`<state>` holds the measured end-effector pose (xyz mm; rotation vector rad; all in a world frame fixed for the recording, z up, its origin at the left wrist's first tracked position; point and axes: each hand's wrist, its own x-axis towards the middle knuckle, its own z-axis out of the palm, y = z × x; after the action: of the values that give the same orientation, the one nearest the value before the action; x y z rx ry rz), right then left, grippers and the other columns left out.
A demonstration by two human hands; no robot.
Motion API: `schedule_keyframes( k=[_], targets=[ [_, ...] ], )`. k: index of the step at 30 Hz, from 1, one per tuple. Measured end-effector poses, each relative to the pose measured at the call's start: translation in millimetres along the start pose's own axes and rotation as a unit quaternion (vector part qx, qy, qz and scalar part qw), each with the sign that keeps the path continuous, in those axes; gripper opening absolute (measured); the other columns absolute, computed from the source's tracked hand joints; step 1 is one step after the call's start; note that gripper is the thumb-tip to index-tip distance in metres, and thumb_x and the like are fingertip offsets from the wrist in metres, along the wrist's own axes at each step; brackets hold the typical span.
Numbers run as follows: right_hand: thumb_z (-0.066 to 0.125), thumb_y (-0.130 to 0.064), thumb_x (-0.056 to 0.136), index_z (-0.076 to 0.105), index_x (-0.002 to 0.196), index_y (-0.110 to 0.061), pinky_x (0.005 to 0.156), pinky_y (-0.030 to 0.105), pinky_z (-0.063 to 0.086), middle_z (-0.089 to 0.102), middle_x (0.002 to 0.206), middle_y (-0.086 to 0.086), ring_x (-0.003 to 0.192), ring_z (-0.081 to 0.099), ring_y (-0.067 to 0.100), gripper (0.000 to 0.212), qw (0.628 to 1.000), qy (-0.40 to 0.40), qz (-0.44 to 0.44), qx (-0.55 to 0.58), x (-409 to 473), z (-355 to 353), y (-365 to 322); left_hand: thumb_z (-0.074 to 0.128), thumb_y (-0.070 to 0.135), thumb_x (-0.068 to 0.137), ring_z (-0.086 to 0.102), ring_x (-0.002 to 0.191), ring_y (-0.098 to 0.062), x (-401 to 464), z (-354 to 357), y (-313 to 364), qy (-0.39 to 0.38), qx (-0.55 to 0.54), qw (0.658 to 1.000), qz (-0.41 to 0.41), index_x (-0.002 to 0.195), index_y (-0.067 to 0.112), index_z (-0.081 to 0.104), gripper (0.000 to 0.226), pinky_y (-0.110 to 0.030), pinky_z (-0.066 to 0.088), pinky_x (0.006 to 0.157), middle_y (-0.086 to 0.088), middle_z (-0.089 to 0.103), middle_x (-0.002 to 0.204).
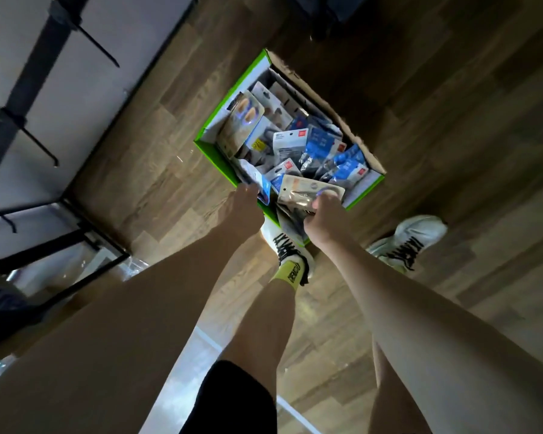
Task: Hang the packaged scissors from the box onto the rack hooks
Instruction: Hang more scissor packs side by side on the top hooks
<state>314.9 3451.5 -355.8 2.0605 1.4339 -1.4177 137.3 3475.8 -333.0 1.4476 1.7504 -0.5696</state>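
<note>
Green-edged cardboard box (212, 153) on the wood floor: the right hand (322, 216) pinches a packaged scissors card (308, 191) at its near rim; the left hand (243, 203) reaches in, fingers hidden. Neighbouring packs may snag and spill; rack hooks (99, 50) stand well apart.

Your box (333, 111) is cardboard, raw brown on its far flap and glossy green along the rim. The packs (311, 191) inside it are printed card under shiny clear plastic that catches the light. You stand on a floor (452, 136) of smooth wood-look planks with a low sheen. The rack (22, 89) beside you is matt black metal.
</note>
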Motion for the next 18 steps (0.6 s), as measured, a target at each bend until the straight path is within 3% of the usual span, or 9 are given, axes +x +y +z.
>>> schedule_keyframes(
  k=[3, 6, 10, 13, 18],
  targets=[
    [0.059, -0.021, 0.089, 0.049, 0.130, -0.007, 0.102, 0.043, 0.043, 0.046, 0.135, 0.017, 0.125, 0.047, 0.033, 0.045, 0.999, 0.008, -0.010, -0.032, 30, 16, 15, 0.051, 0.006, 0.086, 0.046, 0.119, -0.037, 32, 15, -4, 0.028, 0.008, 0.999, 0.032, 0.131, 0.011, 0.044, 0.045, -0.047, 0.045, 0.091, -0.014, 0.044, 0.131],
    [0.060, -0.023, 0.089, 0.047, 0.131, -0.008, 0.102, 0.042, 0.043, 0.047, 0.136, 0.016, 0.125, 0.046, 0.032, 0.046, 0.996, 0.036, -0.018, -0.086, 62, 29, 26, 0.059, 0.009, 0.083, 0.041, 0.123, -0.033, 65, 26, -8, 0.054, 0.075, 0.993, 0.069, 0.135, 0.015, 0.041, 0.056, -0.047, 0.048, 0.088, -0.008, 0.040, 0.140],
    [0.069, -0.024, 0.085, 0.039, 0.138, -0.010, 0.106, 0.043, 0.037, 0.040, 0.144, 0.014, 0.131, 0.041, 0.031, 0.063, 0.987, 0.071, -0.025, -0.140, 99, 44, 36, 0.076, 0.024, 0.078, 0.031, 0.136, -0.029, 105, 43, -17, 0.047, 0.197, 0.970, 0.132, 0.142, 0.019, 0.036, 0.076, -0.046, 0.041, 0.102, -0.004, 0.034, 0.150],
    [0.068, -0.019, 0.086, 0.038, 0.140, -0.010, 0.106, 0.044, 0.036, 0.037, 0.146, 0.015, 0.132, 0.039, 0.032, 0.062, 0.979, 0.089, -0.031, -0.183, 110, 57, 46, 0.076, 0.029, 0.079, 0.030, 0.137, -0.027, 124, 53, -16, 0.016, 0.251, 0.957, 0.147, 0.137, 0.019, 0.044, 0.067, -0.048, 0.032, 0.108, -0.004, 0.037, 0.147],
    [0.054, -0.016, 0.094, 0.055, 0.123, -0.014, 0.110, 0.052, 0.027, 0.046, 0.136, 0.019, 0.130, 0.035, 0.043, 0.029, 0.950, 0.087, -0.069, -0.291, 113, 60, 55, 0.061, 0.022, 0.088, 0.040, 0.125, -0.029, 125, 57, -14, 0.059, 0.312, 0.937, 0.143, 0.122, 0.024, 0.062, 0.033, -0.048, 0.032, 0.103, -0.008, 0.042, 0.134]
  ],
)
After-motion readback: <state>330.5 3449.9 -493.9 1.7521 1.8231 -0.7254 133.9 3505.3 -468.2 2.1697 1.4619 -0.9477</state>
